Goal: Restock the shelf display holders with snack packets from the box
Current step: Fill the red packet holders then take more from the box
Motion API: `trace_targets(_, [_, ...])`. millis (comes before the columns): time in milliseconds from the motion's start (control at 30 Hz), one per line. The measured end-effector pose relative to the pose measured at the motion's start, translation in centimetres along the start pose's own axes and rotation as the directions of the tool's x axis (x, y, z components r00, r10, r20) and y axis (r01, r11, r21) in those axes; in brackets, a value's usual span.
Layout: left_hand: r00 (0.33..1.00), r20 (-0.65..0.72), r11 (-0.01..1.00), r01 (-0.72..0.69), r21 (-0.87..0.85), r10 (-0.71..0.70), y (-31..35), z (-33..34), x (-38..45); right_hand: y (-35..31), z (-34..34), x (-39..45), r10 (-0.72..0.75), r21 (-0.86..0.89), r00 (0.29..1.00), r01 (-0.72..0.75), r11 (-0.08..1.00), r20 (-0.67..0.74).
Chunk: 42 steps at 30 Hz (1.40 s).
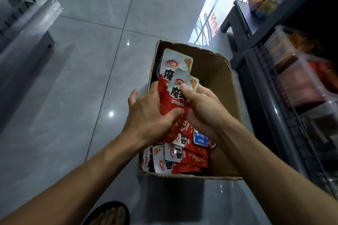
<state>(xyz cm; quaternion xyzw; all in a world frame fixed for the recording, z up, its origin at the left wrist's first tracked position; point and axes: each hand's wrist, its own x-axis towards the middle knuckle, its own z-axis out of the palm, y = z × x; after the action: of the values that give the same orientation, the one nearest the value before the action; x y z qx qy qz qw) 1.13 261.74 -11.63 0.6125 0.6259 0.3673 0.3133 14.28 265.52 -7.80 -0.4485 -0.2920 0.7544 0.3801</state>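
Together, both hands, left [146, 111] and right [203, 107], grip red snack packets [170, 82] over the box [215, 71].

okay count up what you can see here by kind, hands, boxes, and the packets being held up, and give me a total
Hands: 2, the left hand and the right hand
Cardboard box: 1
Held snack packets showing full fronts: 2; others behind cannot be counted
Total: 5

Your snack packets [173, 86]: red with white tops and black lettering. Your cardboard box [217, 86]: plain brown. One packet [200, 139] blue. Floor tiles [82, 60]: glossy grey.
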Motion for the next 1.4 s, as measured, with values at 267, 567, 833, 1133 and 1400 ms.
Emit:
trace_targets(267, [0.993,-0.110,0.999,0.042,0.010,-0.041,-1.1,-1.5,0.9,-0.7,-5.3,3.0,-0.166,-0.690,0.912,-0.155,0.707,-0.375])
trace_targets(567, [0.987,-0.163,0.998,0.002,0.055,0.007,-2.2,-1.3,1.3,6.1,-10.8,6.1,0.099,-0.905,0.908,-0.416,0.089,-0.407])
trace_targets(833, [0.992,-0.129,0.998,-0.005,0.070,0.014,-1.9,-1.1,1.5,6.6,-10.8,5.3,0.044,-0.934,0.995,-0.069,-0.351,-0.090])
trace_targets(1133, [0.982,-0.182,0.994,-0.033,0.101,0.051,-0.3,-1.1,1.3,2.0,-10.1,2.0,-0.202,-0.928,0.934,-0.231,0.293,-0.296])
trace_targets(1400, [0.992,-0.104,0.997,-0.074,-0.034,0.070,4.9,0.0,1.2,-4.2,-7.8,-3.7,-0.231,-0.536,0.906,0.006,0.844,-0.353])
